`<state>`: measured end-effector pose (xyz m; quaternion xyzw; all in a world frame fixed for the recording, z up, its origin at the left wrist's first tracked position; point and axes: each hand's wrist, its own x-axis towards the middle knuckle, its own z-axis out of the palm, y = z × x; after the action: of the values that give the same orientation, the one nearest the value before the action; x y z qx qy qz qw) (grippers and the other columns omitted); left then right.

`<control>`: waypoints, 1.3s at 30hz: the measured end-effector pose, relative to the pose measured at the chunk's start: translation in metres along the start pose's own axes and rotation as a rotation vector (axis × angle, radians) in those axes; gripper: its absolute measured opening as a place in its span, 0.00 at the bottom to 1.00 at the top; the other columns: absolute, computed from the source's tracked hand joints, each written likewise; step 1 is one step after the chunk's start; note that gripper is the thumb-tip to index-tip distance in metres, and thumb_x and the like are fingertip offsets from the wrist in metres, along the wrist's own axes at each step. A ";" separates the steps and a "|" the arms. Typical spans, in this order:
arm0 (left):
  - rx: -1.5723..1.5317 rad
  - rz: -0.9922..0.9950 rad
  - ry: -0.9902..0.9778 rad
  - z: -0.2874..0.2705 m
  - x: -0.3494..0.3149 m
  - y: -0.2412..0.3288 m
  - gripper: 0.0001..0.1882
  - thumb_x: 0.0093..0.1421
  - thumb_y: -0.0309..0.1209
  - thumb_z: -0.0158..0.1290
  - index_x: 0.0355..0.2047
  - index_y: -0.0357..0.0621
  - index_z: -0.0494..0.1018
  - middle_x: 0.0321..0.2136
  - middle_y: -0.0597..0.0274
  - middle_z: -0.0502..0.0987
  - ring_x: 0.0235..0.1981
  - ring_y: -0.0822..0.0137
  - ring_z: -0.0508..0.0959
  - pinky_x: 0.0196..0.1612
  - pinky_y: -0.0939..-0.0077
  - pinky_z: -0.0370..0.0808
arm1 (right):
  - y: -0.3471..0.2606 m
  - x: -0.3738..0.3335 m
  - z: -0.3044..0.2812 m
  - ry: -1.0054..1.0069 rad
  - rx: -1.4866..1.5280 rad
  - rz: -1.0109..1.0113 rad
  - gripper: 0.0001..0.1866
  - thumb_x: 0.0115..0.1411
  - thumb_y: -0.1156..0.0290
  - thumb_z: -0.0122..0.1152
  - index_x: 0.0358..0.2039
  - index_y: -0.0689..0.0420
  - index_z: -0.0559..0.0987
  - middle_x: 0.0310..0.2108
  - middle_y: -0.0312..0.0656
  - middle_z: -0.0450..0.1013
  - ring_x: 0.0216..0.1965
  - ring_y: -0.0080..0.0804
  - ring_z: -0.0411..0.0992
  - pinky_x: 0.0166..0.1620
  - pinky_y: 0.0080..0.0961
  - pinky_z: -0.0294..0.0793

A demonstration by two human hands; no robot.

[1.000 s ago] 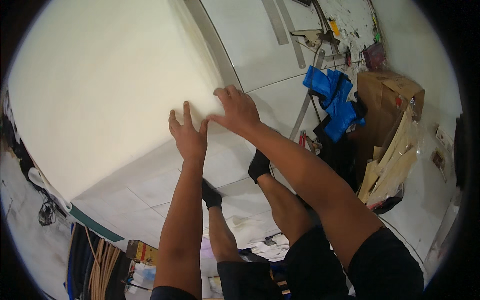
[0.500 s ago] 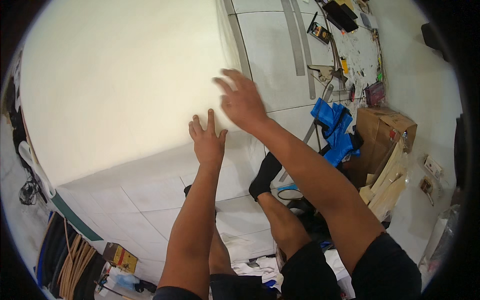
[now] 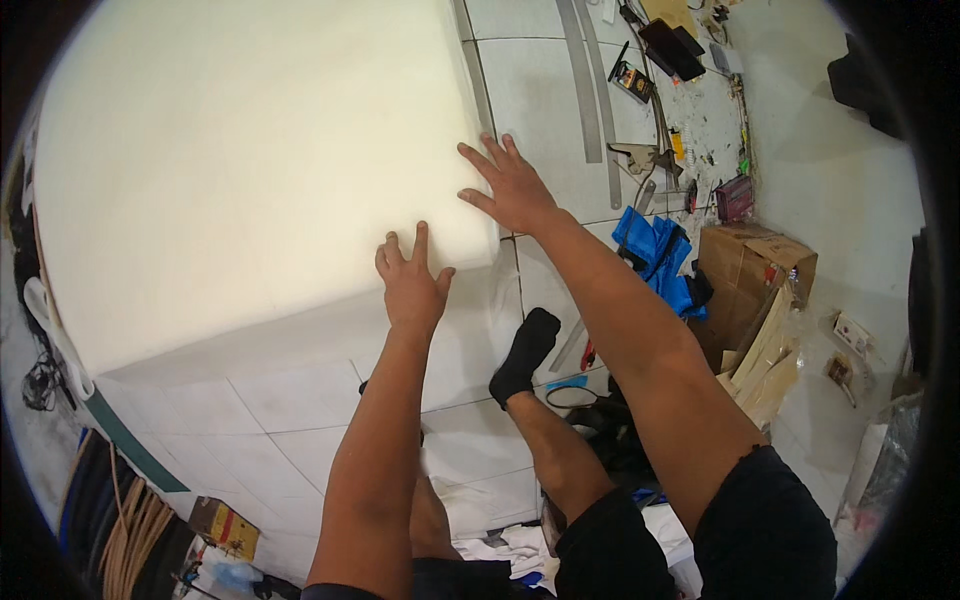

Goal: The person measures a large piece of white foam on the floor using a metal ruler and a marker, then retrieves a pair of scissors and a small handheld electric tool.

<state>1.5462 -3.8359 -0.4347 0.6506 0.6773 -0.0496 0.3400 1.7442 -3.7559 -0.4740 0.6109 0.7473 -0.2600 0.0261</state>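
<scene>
A large cream-white block (image 3: pixel 250 160), probably foam, fills the upper left, with a smooth top and a thin pale covering along its edges. My left hand (image 3: pixel 411 280) lies on the block's near right corner area, fingers spread and pressing flat. At the block's right edge, my right hand (image 3: pixel 508 185) has its fingers apart, the fingertips touching the top near the rim. Neither hand holds anything. The underside of the block is hidden.
Two long metal rulers (image 3: pixel 590 100) lie on the white tiled floor right of the block. Beyond are a metal clamp-like tool (image 3: pixel 640 158), a blue bag (image 3: pixel 655 250) and a cardboard box (image 3: pixel 745 285). Coiled tubes (image 3: pixel 130 530) stand at lower left. My socked foot (image 3: pixel 525 355) rests near the block.
My right hand has moved slightly right and come down onto the block's right edge, fingers spreading. The left hand stays in place. The view has shifted a little.
</scene>
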 end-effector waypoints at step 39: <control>0.094 -0.577 -0.552 -0.159 -0.439 -0.024 0.53 0.45 0.54 0.63 0.67 0.50 0.51 0.63 0.33 0.48 0.63 0.36 0.53 0.61 0.46 0.60 | -0.230 -0.430 -0.152 -0.764 0.161 0.582 0.35 0.55 0.44 0.53 0.59 0.51 0.67 0.65 0.50 0.52 0.67 0.55 0.47 0.61 0.61 0.54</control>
<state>1.4274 -4.1304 -0.0918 0.4107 0.7124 -0.3467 0.4513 1.6820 -4.1057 -0.1075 0.6554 0.4601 -0.5045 0.3230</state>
